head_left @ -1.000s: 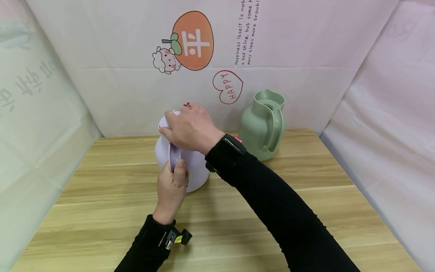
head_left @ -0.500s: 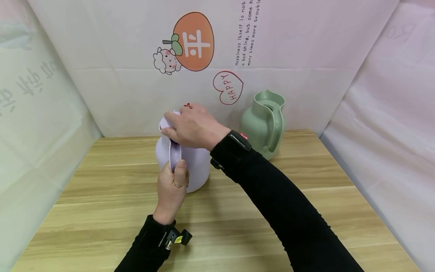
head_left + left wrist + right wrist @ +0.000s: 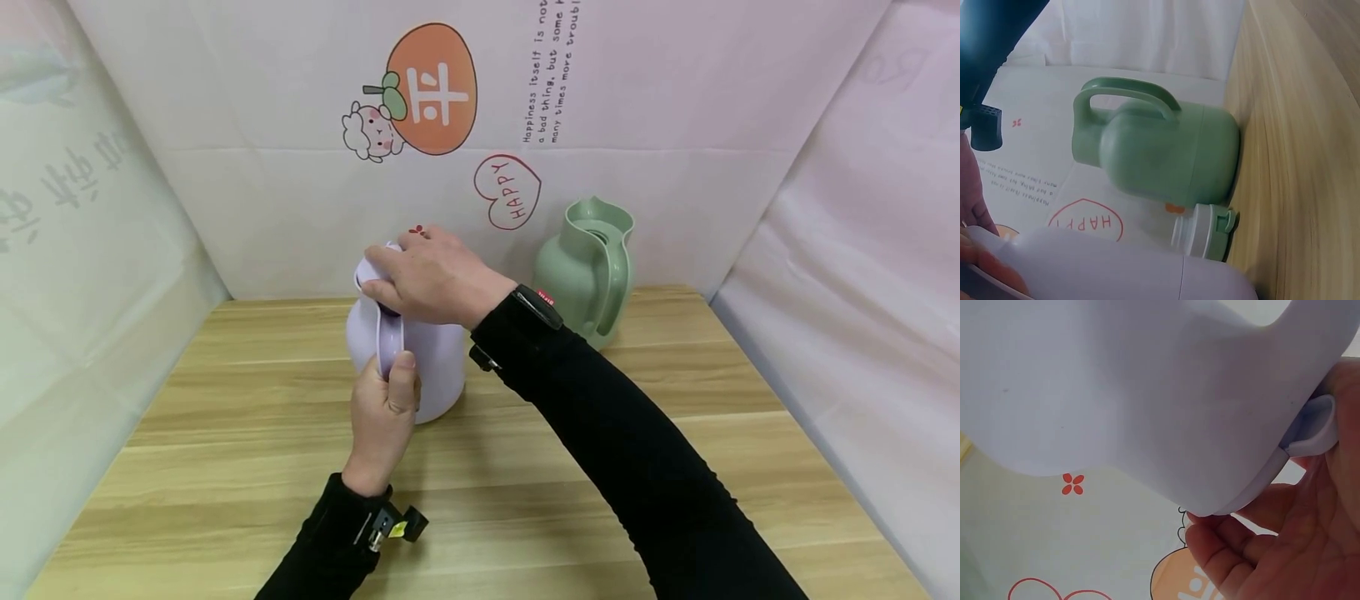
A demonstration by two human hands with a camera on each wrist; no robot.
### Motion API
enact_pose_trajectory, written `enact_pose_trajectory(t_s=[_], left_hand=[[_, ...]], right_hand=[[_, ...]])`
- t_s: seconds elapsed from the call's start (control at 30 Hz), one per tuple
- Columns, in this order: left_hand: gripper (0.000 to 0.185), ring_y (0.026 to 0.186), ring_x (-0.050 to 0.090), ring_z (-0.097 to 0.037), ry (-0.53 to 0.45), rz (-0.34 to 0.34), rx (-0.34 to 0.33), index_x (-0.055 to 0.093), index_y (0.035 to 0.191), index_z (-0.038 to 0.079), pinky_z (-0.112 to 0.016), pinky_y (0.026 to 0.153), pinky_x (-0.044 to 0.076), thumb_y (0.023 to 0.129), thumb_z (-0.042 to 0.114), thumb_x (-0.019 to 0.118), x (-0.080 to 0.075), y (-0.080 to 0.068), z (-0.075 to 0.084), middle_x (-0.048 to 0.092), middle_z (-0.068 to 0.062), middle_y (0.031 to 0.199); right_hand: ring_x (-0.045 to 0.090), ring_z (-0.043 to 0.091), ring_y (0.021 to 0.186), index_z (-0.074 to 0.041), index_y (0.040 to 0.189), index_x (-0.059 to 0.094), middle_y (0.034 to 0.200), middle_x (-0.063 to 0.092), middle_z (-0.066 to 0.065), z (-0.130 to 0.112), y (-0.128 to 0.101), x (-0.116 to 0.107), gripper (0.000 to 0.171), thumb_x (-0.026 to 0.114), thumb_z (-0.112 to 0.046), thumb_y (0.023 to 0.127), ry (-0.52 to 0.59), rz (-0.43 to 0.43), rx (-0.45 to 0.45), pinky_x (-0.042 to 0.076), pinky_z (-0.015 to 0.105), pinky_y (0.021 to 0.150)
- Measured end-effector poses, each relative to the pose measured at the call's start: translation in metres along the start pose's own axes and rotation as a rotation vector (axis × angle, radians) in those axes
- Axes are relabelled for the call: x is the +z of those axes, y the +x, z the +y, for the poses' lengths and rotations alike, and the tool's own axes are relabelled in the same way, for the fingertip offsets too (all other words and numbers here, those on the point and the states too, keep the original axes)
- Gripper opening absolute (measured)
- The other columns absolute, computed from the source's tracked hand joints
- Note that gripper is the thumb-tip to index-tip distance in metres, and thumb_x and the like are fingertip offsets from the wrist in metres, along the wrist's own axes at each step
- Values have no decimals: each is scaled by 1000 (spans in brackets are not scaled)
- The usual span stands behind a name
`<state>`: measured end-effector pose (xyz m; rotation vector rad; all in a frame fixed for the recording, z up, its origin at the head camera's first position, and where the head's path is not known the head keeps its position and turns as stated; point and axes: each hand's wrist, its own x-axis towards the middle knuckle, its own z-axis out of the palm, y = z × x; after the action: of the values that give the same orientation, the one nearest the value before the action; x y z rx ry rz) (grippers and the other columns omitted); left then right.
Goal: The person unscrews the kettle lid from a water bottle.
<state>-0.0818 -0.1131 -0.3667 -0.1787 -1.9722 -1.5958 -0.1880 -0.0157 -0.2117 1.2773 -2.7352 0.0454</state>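
A lilac jug (image 3: 431,367) stands upright on the wooden table (image 3: 225,467), a little left of centre. My left hand (image 3: 386,400) grips its handle (image 3: 389,346) from the near side, thumb pressed on the handle's front. Over the jug's top my right hand (image 3: 427,275) lies with its fingers curled round the lid. In the right wrist view the lilac jug (image 3: 1135,387) fills the frame, and my right hand's fingers (image 3: 1241,550) wrap under the lid's rim (image 3: 1313,425). The left wrist view shows the lilac jug (image 3: 1116,269) only at its lower edge.
A pale green jug (image 3: 588,267) stands without a lid at the back right, handle towards me. Beside the green jug (image 3: 1154,150) a white and green stopper (image 3: 1200,231) lies on the table, near the back wall. Printed sheets wall the table on three sides.
My right wrist has swung a little to the right while the hand stays on the jug's top. The left hand keeps its grip on the handle.
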Motion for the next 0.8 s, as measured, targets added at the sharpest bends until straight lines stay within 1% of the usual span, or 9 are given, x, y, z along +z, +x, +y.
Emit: enact_pose_trajectory(t_s=[0.1, 0.23, 0.33, 0.43, 0.5, 0.57, 0.7, 0.73, 0.8], left_hand=[[38, 48, 45, -14, -17, -1, 1, 48, 74, 8, -30, 45, 36, 110, 23, 50, 1, 0, 1, 47, 2, 58], [38, 49, 46, -15, -11, 9, 1, 50, 74, 9, -31, 47, 37, 110, 23, 50, 1, -1, 3, 49, 0, 59], [38, 51, 49, -16, -9, 26, -8, 52, 75, 9, -30, 48, 38, 109, 24, 51, 1, -1, 4, 51, -2, 60], [36, 53, 53, -16, -30, 41, -19, 55, 77, 8, -28, 49, 40, 109, 23, 52, 0, -1, 4, 54, -4, 62], [34, 55, 57, -16, -53, 49, -27, 57, 79, 7, -27, 50, 43, 109, 23, 53, 0, -1, 4, 57, -6, 65], [31, 58, 60, -15, -73, 53, -34, 59, 83, 5, -25, 53, 48, 109, 21, 53, 0, -2, 6, 60, -7, 67], [28, 60, 65, -15, -85, 55, -52, 63, 89, 2, -26, 59, 57, 108, 18, 52, 0, -1, 9, 64, -9, 71], [28, 60, 66, -15, -84, 52, -55, 63, 91, 1, -27, 59, 58, 109, 19, 52, 0, -1, 9, 64, -9, 71], [28, 59, 64, -16, -76, 45, -47, 63, 93, 0, -25, 57, 54, 110, 19, 51, 0, -2, 10, 62, -8, 70]], right_hand=[[53, 21, 112, -24, 134, 57, 113, 64, 3, -2, 0, -1, 43, 38, -53, 109, -6, 3, 23, 41, 40, 102], [53, 19, 103, -24, 119, 59, 99, 61, -1, -6, 0, -1, 35, 39, -51, 108, -14, 18, 55, 43, 37, 91], [53, 18, 99, -25, 114, 59, 94, 60, -2, -10, 0, -1, 33, 40, -52, 107, -26, 26, 89, 44, 36, 86], [54, 18, 95, -26, 111, 60, 91, 59, -2, -15, 0, -2, 33, 41, -53, 106, -44, 36, 135, 45, 35, 82], [55, 19, 93, -27, 108, 61, 89, 59, -2, -19, 0, -2, 35, 42, -56, 105, -62, 45, 169, 46, 36, 78], [57, 21, 91, -26, 107, 63, 89, 61, -1, -24, 1, -3, 39, 43, -60, 104, -83, 54, 209, 48, 38, 76], [61, 25, 87, -26, 110, 65, 90, 65, 0, -34, 2, -4, 49, 43, -69, 102, -121, 45, 305, 51, 40, 71], [61, 26, 86, -26, 110, 65, 88, 65, -1, -36, 3, -4, 51, 43, -71, 101, -127, 40, 328, 51, 40, 71], [61, 25, 83, -26, 106, 65, 83, 64, -1, -40, 4, -3, 52, 42, -73, 101, -146, 39, 366, 50, 38, 68]])
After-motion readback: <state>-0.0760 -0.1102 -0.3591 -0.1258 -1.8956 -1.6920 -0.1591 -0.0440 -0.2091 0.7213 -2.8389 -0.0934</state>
